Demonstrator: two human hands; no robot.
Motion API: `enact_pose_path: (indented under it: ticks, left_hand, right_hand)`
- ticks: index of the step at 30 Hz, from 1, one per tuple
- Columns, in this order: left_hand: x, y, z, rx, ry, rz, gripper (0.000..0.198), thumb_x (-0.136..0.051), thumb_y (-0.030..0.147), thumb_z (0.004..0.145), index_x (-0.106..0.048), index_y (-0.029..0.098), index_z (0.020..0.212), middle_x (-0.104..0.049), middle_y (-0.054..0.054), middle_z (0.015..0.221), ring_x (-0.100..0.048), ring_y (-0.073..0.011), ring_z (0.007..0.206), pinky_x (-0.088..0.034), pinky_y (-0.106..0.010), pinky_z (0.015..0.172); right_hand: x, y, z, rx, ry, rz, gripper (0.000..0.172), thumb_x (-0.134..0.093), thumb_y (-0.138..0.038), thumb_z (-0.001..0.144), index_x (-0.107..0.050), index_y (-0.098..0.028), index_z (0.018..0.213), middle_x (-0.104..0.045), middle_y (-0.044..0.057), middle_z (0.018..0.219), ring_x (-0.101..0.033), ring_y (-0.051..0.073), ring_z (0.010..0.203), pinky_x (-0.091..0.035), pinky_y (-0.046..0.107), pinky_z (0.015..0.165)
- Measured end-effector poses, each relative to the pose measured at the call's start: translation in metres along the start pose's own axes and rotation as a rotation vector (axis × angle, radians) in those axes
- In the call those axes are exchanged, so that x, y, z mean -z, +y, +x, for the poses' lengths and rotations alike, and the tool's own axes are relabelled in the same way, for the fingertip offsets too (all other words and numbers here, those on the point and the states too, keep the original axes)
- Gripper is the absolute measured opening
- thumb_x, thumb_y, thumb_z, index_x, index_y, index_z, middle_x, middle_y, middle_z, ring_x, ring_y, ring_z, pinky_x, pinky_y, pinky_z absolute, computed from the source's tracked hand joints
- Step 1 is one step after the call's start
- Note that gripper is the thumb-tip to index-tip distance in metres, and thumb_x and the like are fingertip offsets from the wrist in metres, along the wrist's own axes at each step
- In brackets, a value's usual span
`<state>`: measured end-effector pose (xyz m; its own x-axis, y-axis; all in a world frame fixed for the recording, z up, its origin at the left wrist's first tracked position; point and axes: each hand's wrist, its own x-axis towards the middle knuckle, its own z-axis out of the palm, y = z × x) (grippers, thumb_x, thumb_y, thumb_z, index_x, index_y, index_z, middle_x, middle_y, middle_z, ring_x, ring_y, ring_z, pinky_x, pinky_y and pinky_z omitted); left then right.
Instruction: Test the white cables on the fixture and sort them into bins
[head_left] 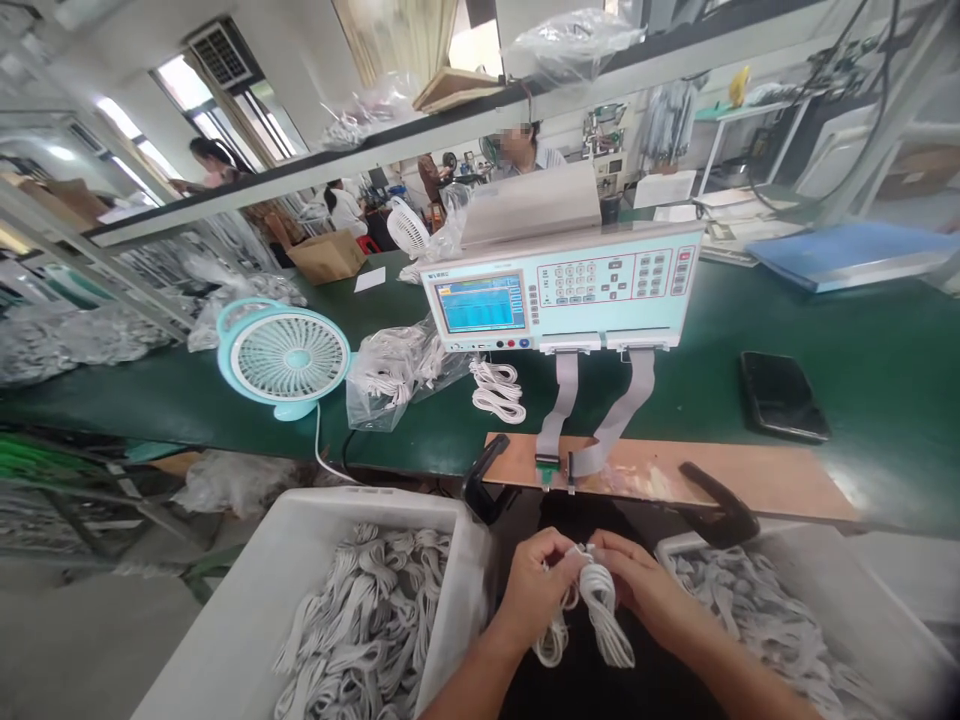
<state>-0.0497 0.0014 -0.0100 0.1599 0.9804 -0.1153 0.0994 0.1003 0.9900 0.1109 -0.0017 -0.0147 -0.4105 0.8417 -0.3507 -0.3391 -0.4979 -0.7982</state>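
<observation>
Just below the bench's front edge, my left hand (pixel 541 580) and my right hand (pixel 634 575) come together with fingers closed on a white bundled cable (pixel 606 615). Its loops hang down between the hands, and a second set of loops dangles under my left palm. Whether that is one bundle or two I cannot tell. The fingertips hide the cable ends. Ahead of the hands, two grey ribbon cables (pixel 626 410) run from a tester with a screen (pixel 562 290) down to small connectors (pixel 548 468) on a wooden board (pixel 787 480).
White bins of bundled cables stand on both sides, a left bin (pixel 225 610) and a right bin (pixel 862 600). Black clamps (pixel 486 480) grip the board. On the green bench sit a fan (pixel 289 355), a bagged cable bundle (pixel 397 375), a coiled cable (pixel 497 390), a phone (pixel 784 395) and a blue folder (pixel 847 255).
</observation>
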Motion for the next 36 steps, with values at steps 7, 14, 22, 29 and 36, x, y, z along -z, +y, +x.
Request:
enact_pose_path:
  ticks: [7,14,22,29,36]
  left_hand:
    - [-0.003,-0.007,0.014,0.307,0.018,-0.451,0.037,-0.078,0.044,0.062,-0.058,0.014,0.070,-0.048,0.005,0.052,-0.038,-0.0061,0.039,-0.030,-0.019,0.037]
    - [0.000,-0.013,0.024,0.397,0.147,-0.625,0.047,-0.082,0.049,0.055,-0.064,0.012,0.077,-0.053,0.003,0.053,-0.041,-0.0067,0.039,-0.031,-0.018,0.035]
    - [0.014,-0.018,0.033,0.194,0.130,-0.289,0.038,-0.073,0.050,0.067,-0.065,0.012,0.068,-0.056,0.000,0.060,-0.047,-0.0092,0.050,-0.036,-0.021,0.049]
    - [0.036,-0.001,0.039,0.101,-0.089,-0.017,0.042,-0.056,0.052,0.081,-0.061,0.015,0.061,-0.050,0.001,0.050,-0.041,-0.0091,0.044,-0.029,-0.021,0.046]
    - [0.031,-0.011,0.049,0.094,0.079,-0.109,0.037,-0.064,0.045,0.075,-0.061,0.015,0.054,-0.053,-0.002,0.057,-0.047,-0.0119,0.053,-0.033,-0.022,0.051]
  right_hand:
    - [-0.005,0.002,0.033,0.268,0.220,-0.166,0.040,-0.072,-0.053,0.072,-0.055,-0.017,0.067,-0.046,-0.004,0.060,-0.040,0.012,0.056,-0.033,0.022,0.053]
    - [-0.007,0.007,0.050,0.280,0.303,-0.127,0.041,-0.076,-0.054,0.067,-0.065,-0.015,0.072,-0.058,0.001,0.063,-0.048,0.015,0.056,-0.038,0.025,0.053]
    - [-0.017,0.005,0.049,0.315,0.423,-0.107,0.041,-0.079,-0.054,0.062,-0.067,-0.015,0.067,-0.058,0.000,0.059,-0.047,0.014,0.053,-0.039,0.024,0.051]
    - [-0.021,0.006,0.054,0.201,0.409,0.100,0.038,-0.083,-0.048,0.059,-0.065,-0.016,0.064,-0.061,0.002,0.057,-0.052,0.016,0.051,-0.043,0.026,0.051]
    - [-0.026,0.009,0.060,0.193,0.389,0.275,0.034,-0.087,-0.042,0.057,-0.066,-0.017,0.067,-0.064,0.003,0.060,-0.059,0.019,0.054,-0.047,0.028,0.051]
